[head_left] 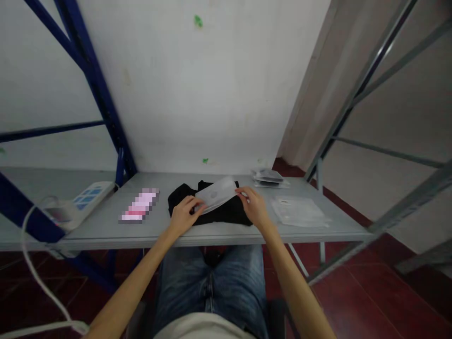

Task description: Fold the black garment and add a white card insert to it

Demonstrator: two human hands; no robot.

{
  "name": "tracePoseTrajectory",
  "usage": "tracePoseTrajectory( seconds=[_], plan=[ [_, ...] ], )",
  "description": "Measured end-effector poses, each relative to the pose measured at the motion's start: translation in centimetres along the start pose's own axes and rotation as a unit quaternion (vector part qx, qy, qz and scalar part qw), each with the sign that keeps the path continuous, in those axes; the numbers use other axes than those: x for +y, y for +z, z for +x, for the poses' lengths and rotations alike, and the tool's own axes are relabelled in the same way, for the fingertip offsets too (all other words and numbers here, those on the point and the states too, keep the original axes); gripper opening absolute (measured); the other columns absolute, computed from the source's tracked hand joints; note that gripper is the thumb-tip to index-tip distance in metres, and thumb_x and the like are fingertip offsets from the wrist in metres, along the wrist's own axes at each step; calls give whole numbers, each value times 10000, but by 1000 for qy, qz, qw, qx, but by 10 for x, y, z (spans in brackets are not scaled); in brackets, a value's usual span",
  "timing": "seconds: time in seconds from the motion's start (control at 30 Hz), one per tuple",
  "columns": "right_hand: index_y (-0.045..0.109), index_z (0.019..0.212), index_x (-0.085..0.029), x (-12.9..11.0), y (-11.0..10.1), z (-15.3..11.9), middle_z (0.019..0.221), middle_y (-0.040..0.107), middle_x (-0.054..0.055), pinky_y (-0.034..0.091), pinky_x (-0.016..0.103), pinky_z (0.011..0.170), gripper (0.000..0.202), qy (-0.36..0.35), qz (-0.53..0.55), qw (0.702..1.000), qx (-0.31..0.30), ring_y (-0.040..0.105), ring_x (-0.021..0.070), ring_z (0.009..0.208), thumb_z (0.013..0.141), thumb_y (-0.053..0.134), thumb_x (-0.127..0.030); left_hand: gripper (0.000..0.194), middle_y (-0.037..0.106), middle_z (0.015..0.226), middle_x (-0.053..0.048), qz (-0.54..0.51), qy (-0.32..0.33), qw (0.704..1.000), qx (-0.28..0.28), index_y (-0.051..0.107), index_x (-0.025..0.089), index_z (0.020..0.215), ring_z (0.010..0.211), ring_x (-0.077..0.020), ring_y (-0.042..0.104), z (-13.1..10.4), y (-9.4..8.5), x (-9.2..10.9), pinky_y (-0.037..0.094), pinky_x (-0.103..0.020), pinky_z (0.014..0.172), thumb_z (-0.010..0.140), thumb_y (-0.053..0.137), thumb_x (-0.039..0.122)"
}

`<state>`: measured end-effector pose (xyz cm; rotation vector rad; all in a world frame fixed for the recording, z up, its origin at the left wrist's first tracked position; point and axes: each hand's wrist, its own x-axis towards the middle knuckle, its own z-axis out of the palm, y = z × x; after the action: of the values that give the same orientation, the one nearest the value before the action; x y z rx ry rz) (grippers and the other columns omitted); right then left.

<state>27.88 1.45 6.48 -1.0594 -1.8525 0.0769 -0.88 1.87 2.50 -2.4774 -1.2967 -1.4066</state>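
Note:
Between my two hands is a whitish translucent plastic bag (218, 192), tilted above a black folded cloth item (226, 214) on the grey shelf. My left hand (185, 213) grips the bag's lower left corner with thumb and fingers. At the bag's right end, my right hand (253, 205) pinches the edge between thumb and fingertips. The black cloth spreads out under the bag and partly under both hands. Whether anything is inside the bag cannot be made out.
Flat clear plastic bags (298, 211) lie to the right, with a stack of packed dark items (269, 176) behind them. A blurred-out phone-like object (140, 205) lies to the left. Further left are a white power strip (92, 200) and cable (26, 254). Blue posts (100, 101) and grey posts (356, 94) flank the shelf.

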Motion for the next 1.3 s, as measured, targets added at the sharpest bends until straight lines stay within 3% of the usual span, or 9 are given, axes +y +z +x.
tracePoseTrajectory(
  seconds=[0.2, 0.4, 0.6, 0.8, 0.93, 1.1, 1.3],
  plan=[
    [667, 1053, -256, 0, 5, -1, 1074, 746, 67, 590, 346, 882, 199, -5, 15, 1000, 15, 712, 225, 1023, 1044, 482, -329, 277, 698, 944, -41, -9, 33, 999, -25, 726, 214, 973, 875, -176, 672, -1, 0, -1, 536, -287, 772, 997, 626, 471],
    [673, 1088, -254, -2, 1, -1, 1088, 741, 65, 585, 333, 836, 198, -12, -17, 1000, 0, 709, 218, 980, 1040, 484, -286, 264, 705, 931, -43, 44, 72, 996, -16, 705, 203, 949, 869, -162, 679, -2, 2, 0, 535, -263, 763, 1059, 524, 359],
    [718, 1067, -231, -32, -3, 3, 1087, 740, 73, 493, 407, 990, 228, -83, -113, 989, 36, 636, 256, 1103, 1005, 508, -166, 255, 716, 930, -52, 156, 117, 981, -6, 692, 194, 993, 894, -169, 689, -2, 2, 7, 518, -247, 709, 1079, 472, 292],
    [744, 1131, -248, -52, 17, -4, 1097, 763, 51, 481, 363, 951, 282, -112, -128, 983, -74, 654, 228, 1096, 1006, 525, -123, 221, 735, 933, -54, 217, 153, 964, 11, 683, 189, 1018, 923, -185, 698, 2, -4, 22, 513, -257, 712, 1077, 481, 256],
    [711, 1215, -234, -54, 32, -9, 1144, 764, 64, 473, 354, 952, 281, -84, -152, 979, -109, 655, 236, 1137, 1044, 499, -167, 223, 736, 946, -57, 230, 145, 962, 14, 679, 192, 1033, 903, -171, 704, 3, -5, 30, 497, -234, 664, 1081, 473, 262],
    [656, 1273, -184, -60, 42, -13, 1026, 774, 90, 469, 376, 859, 270, 14, -209, 971, -110, 681, 274, 1038, 1031, 591, -285, 214, 735, 992, -70, 230, 101, 967, 39, 675, 195, 1049, 938, -168, 707, 3, -2, 42, 488, -216, 650, 1079, 475, 265],
    [532, 1448, -213, -62, 51, -18, 1116, 770, 107, 394, 430, 972, 515, 26, -210, 974, -76, 695, 279, 1056, 981, 686, -365, 165, 719, 1034, -84, 236, 83, 965, 76, 657, 199, 1141, 952, -184, 696, -1, 6, 57, 482, -228, 599, 1051, 543, 276]
  ],
)
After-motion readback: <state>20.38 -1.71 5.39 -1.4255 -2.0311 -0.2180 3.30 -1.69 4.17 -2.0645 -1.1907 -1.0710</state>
